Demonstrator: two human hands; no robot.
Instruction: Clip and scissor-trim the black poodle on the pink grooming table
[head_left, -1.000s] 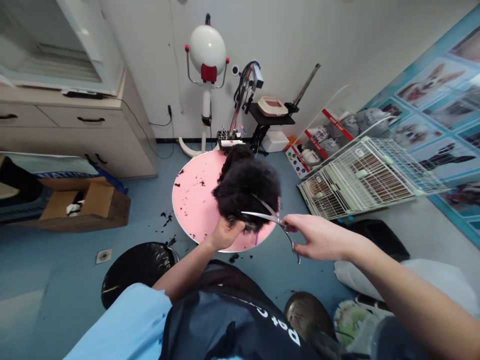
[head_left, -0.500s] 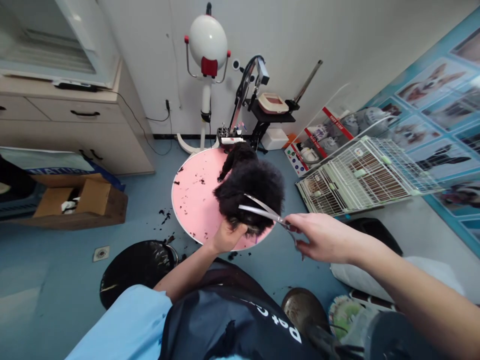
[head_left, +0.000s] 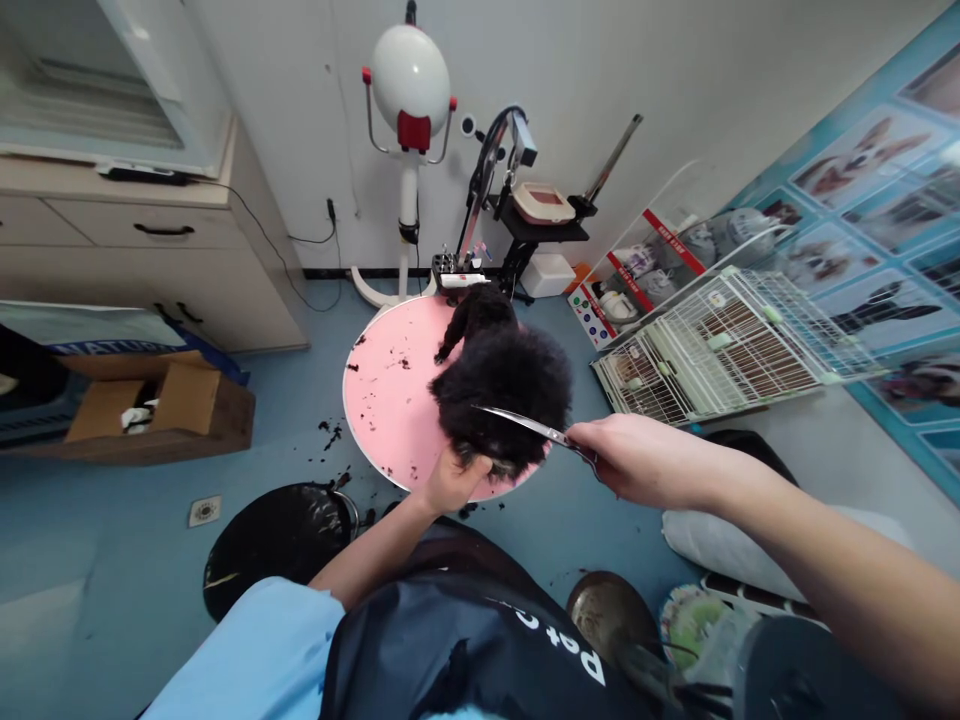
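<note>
A fluffy black dog stands on a round pink grooming table, its fuller-coated end towards me. My left hand is closed on the dog's lower near part, fingers partly buried in fur; exactly which part it grips I cannot make out. In my right hand is a pair of long, slightly curved scissors. Their blades are together and lie across the dog's fur, pointing left. Tufts of cut black hair are scattered over the tabletop.
A white stand dryer and a grooming arm rise behind the table. Wire cages stand at right. A black-lined bin is at lower left, near a cardboard box. Cut hair lies on the floor.
The scissors' blades have come together; they were apart before. My right hand's fingers have closed up around the handles. My left hand stays at the dog, which has hardly moved.
</note>
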